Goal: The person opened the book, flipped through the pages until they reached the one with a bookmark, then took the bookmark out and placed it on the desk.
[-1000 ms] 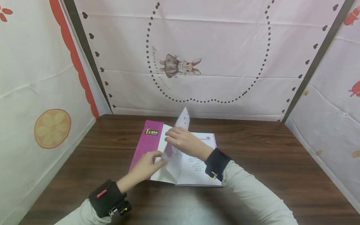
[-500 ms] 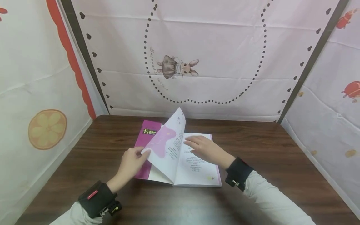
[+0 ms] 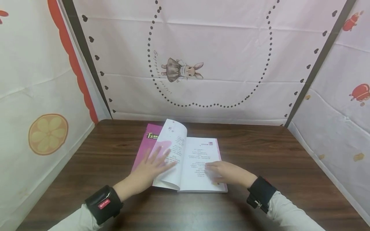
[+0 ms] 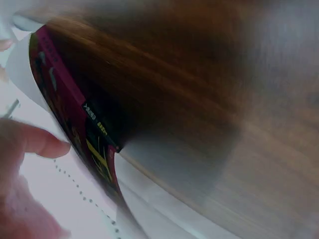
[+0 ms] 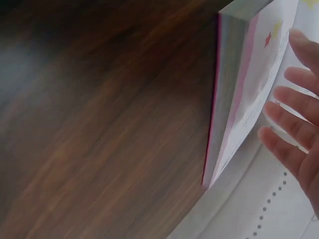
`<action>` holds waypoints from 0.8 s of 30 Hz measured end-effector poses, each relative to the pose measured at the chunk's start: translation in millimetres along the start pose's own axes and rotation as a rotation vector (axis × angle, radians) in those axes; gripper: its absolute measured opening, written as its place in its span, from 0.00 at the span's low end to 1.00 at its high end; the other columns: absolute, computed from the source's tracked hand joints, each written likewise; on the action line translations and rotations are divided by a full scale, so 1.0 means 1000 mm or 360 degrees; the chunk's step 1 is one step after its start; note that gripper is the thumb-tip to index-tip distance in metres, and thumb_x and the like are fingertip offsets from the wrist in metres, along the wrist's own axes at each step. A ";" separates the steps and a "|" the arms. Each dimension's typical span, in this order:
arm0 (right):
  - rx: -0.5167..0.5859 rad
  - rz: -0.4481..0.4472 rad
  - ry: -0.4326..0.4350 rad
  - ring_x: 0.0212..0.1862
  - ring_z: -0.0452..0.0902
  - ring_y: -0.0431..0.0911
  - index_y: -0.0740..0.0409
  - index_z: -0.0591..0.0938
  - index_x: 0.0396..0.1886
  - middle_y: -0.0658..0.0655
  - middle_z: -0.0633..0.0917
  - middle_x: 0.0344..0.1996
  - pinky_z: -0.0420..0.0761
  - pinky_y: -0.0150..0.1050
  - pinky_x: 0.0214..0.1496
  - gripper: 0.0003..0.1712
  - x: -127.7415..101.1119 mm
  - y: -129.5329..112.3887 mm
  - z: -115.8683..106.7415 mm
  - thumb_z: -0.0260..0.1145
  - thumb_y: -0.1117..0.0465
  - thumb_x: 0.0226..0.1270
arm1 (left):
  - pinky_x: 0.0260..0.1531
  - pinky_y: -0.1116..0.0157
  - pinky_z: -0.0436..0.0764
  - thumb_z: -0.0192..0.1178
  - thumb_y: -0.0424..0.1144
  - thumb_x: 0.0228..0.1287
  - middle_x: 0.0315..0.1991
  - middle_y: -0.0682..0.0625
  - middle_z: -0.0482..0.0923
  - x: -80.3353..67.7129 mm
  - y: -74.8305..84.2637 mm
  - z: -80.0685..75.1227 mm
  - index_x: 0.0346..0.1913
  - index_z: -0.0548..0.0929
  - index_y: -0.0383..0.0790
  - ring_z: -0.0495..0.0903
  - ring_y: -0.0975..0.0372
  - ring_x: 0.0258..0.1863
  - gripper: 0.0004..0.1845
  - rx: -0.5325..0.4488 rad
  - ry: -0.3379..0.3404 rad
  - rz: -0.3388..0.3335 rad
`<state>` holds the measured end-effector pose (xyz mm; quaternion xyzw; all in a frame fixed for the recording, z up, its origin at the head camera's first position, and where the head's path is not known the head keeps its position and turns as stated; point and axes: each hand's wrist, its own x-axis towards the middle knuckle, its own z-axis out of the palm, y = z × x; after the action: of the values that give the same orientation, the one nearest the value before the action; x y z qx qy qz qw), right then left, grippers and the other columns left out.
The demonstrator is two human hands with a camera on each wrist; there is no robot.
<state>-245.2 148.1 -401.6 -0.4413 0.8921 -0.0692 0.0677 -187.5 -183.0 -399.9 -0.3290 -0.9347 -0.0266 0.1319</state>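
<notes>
From the head view, an open book (image 3: pixel 185 160) lies flat near the middle of a dark wooden table (image 3: pixel 274 154), its pink cover (image 3: pixel 145 144) showing at the left edge. The left hand (image 3: pixel 153 165) lies on the left page (image 3: pixel 173 141) with its fingers straight and spread, pressing the bowed leaf down; the far end of that page curls up off the book. The right hand (image 3: pixel 228 173) rests flat on the lower part of the right page (image 3: pixel 202 157), fingers straight and close together, pointing left. Both wrists wear black bands, and pale sleeves show below them. Behind the table hangs a white sheet printed with a rabbit (image 3: pixel 183 70). In the left wrist view, blurred, the pink cover (image 4: pixel 89 134) lies against the wood, and a thumb (image 4: pixel 42 144) points toward it; how the other fingers lie cannot be told here. In the right wrist view, the book's thick page edge (image 5: pixel 227 94) rests on the table, and straight fingers (image 5: pixel 294 124) lie just apart over the white page (image 5: pixel 264 84)
</notes>
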 end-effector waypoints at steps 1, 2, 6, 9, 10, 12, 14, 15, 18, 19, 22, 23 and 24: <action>-0.0012 0.0008 0.0000 0.62 0.73 0.51 0.59 0.74 0.62 0.57 0.77 0.61 0.73 0.46 0.63 0.33 -0.003 0.002 0.001 0.68 0.51 0.59 | 0.68 0.38 0.49 0.54 0.15 0.49 0.75 0.44 0.50 0.001 0.001 0.002 0.70 0.63 0.59 0.46 0.42 0.73 0.47 0.0013 -0.0050 0.0104; -0.0018 0.0016 0.0000 0.63 0.72 0.51 0.59 0.73 0.62 0.57 0.76 0.62 0.73 0.46 0.63 0.34 -0.006 0.004 0.001 0.68 0.50 0.58 | 0.69 0.40 0.51 0.53 0.16 0.52 0.75 0.46 0.51 0.002 0.001 0.003 0.70 0.63 0.59 0.47 0.44 0.74 0.46 0.0009 -0.0112 0.0180; -0.0040 0.0039 -0.0035 0.64 0.71 0.51 0.60 0.71 0.64 0.58 0.73 0.65 0.72 0.46 0.64 0.40 -0.017 0.010 0.002 0.68 0.45 0.55 | 0.69 0.46 0.56 0.52 0.21 0.60 0.74 0.50 0.54 0.003 0.005 0.005 0.70 0.61 0.61 0.52 0.50 0.74 0.40 0.0008 -0.0300 0.0302; -0.0042 0.0036 -0.0065 0.66 0.69 0.52 0.60 0.71 0.65 0.58 0.72 0.65 0.71 0.47 0.64 0.43 -0.024 0.012 0.004 0.70 0.44 0.52 | 0.67 0.45 0.61 0.52 0.24 0.61 0.72 0.49 0.59 0.001 0.008 0.004 0.69 0.63 0.62 0.57 0.50 0.72 0.38 0.0005 -0.0360 0.0244; -0.0054 0.0035 -0.0076 0.66 0.69 0.52 0.60 0.70 0.65 0.58 0.71 0.66 0.71 0.47 0.65 0.44 -0.025 0.012 0.005 0.70 0.43 0.51 | 0.65 0.44 0.63 0.53 0.24 0.61 0.71 0.49 0.61 -0.001 0.009 0.004 0.68 0.65 0.62 0.59 0.50 0.71 0.37 0.0009 -0.0370 0.0207; -0.0062 0.0041 -0.0100 0.67 0.68 0.52 0.60 0.70 0.65 0.58 0.70 0.67 0.70 0.48 0.65 0.46 -0.027 0.011 0.005 0.72 0.43 0.49 | 0.62 0.42 0.66 0.56 0.25 0.58 0.69 0.47 0.65 -0.005 0.011 0.002 0.66 0.69 0.60 0.64 0.49 0.68 0.35 0.0023 -0.0375 0.0141; -0.0081 0.0055 -0.0123 0.67 0.67 0.52 0.60 0.70 0.66 0.58 0.69 0.67 0.70 0.48 0.66 0.47 -0.029 0.010 0.006 0.73 0.43 0.48 | 0.59 0.40 0.68 0.58 0.26 0.57 0.67 0.46 0.68 -0.007 0.013 0.002 0.64 0.72 0.57 0.66 0.47 0.66 0.33 0.0047 -0.0374 0.0086; -0.0087 0.0067 -0.0135 0.68 0.66 0.52 0.59 0.69 0.66 0.58 0.69 0.68 0.70 0.49 0.66 0.47 -0.029 0.010 0.006 0.73 0.43 0.47 | 0.58 0.40 0.69 0.59 0.27 0.57 0.66 0.46 0.69 -0.008 0.014 0.003 0.63 0.73 0.56 0.67 0.47 0.66 0.32 0.0061 -0.0377 0.0059; -0.0078 0.0095 -0.0163 0.68 0.65 0.51 0.58 0.69 0.66 0.56 0.68 0.68 0.68 0.48 0.67 0.47 -0.030 0.009 0.004 0.74 0.44 0.47 | 0.55 0.40 0.71 0.61 0.29 0.56 0.63 0.44 0.72 -0.009 0.017 0.006 0.60 0.77 0.52 0.70 0.46 0.63 0.27 0.0047 -0.0326 -0.0003; -0.0071 0.0104 -0.0170 0.69 0.65 0.51 0.57 0.69 0.66 0.56 0.68 0.68 0.68 0.48 0.67 0.47 -0.031 0.009 0.004 0.74 0.44 0.47 | 0.54 0.41 0.73 0.62 0.31 0.56 0.62 0.44 0.74 -0.009 0.017 0.007 0.58 0.78 0.51 0.72 0.46 0.61 0.26 0.0036 -0.0298 -0.0017; -0.0036 0.0119 -0.0186 0.69 0.65 0.49 0.56 0.70 0.66 0.54 0.68 0.68 0.68 0.47 0.67 0.46 -0.031 0.009 0.001 0.73 0.44 0.48 | 0.45 0.49 0.81 0.63 0.34 0.55 0.55 0.43 0.78 -0.008 0.020 0.012 0.57 0.79 0.51 0.79 0.48 0.52 0.24 0.0028 -0.0207 -0.0037; -0.0023 0.0121 -0.0189 0.69 0.65 0.49 0.55 0.70 0.66 0.54 0.69 0.68 0.68 0.47 0.67 0.45 -0.031 0.009 0.001 0.73 0.44 0.48 | 0.39 0.54 0.83 0.63 0.35 0.55 0.52 0.44 0.79 -0.007 0.021 0.013 0.57 0.79 0.51 0.80 0.50 0.47 0.24 0.0025 -0.0185 -0.0042; -0.0011 0.0125 -0.0195 0.68 0.65 0.49 0.55 0.71 0.66 0.54 0.69 0.68 0.69 0.47 0.67 0.45 -0.031 0.009 0.000 0.73 0.44 0.48 | 0.32 0.59 0.82 0.63 0.35 0.55 0.50 0.45 0.80 -0.006 0.022 0.014 0.57 0.79 0.53 0.81 0.52 0.43 0.24 0.0028 -0.0169 -0.0046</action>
<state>-233.6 178.8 -401.6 -0.4097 0.9032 -0.0362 0.1231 -172.5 -168.0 -416.0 -0.3152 -0.9453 -0.0027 0.0845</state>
